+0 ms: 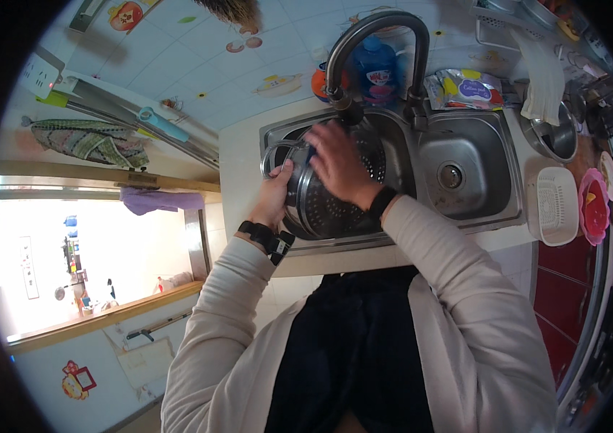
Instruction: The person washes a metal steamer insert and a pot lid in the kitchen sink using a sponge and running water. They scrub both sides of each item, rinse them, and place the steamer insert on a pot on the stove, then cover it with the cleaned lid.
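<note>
A stainless steel steamer pot (300, 200) with a perforated bottom is held tilted over the left sink basin (401, 162). My left hand (274, 195) grips it by its left side, thumb near the looped metal handle (269, 154). Across the pot's opening reaches my right hand (341, 168), its fingers apart and blurred. Whether those fingertips touch the metal is hard to tell. Just beyond them, the spout of the curved faucet (347, 108) points down into the basin. No water stream can be made out.
Behind the sink stand a blue detergent bottle (375, 70), an orange bottle (319, 81) and a cotton pad pack (466, 89). The right basin (468, 200) has a drain. Farther right are a metal bowl (560, 140), a white plastic basket (552, 230) and a pink dish (593, 203).
</note>
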`<state>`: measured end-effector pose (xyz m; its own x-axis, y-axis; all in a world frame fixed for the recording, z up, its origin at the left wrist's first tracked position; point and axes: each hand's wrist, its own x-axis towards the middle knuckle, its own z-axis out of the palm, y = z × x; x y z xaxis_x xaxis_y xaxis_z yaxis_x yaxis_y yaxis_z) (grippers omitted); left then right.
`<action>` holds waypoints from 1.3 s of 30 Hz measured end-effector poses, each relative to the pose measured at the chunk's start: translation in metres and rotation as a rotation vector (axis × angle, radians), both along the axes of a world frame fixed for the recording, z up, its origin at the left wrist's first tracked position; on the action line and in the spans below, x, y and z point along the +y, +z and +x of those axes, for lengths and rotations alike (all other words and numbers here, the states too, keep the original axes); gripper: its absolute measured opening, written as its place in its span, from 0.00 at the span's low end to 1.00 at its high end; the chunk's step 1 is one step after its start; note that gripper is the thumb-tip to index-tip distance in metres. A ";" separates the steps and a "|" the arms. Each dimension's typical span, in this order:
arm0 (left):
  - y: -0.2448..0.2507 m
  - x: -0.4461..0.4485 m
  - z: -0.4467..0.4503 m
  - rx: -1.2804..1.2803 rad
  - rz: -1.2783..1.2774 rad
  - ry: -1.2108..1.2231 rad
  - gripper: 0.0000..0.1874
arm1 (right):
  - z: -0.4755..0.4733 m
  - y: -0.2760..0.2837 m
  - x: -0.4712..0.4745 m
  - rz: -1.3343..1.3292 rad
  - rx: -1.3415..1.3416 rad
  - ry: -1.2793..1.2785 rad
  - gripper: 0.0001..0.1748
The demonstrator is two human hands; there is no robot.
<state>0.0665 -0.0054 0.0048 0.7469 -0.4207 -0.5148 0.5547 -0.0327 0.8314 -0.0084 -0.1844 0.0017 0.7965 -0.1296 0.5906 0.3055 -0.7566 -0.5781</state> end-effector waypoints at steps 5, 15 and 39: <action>0.003 0.016 0.001 0.041 -0.016 0.073 0.21 | 0.040 -0.059 -0.065 0.271 0.494 -0.127 0.23; -0.003 0.012 -0.010 0.073 -0.074 0.114 0.18 | 0.019 -0.030 0.019 0.211 -0.020 -0.007 0.31; 0.017 0.004 -0.010 0.179 -0.262 0.251 0.24 | -0.066 -0.044 0.034 0.177 0.243 0.304 0.39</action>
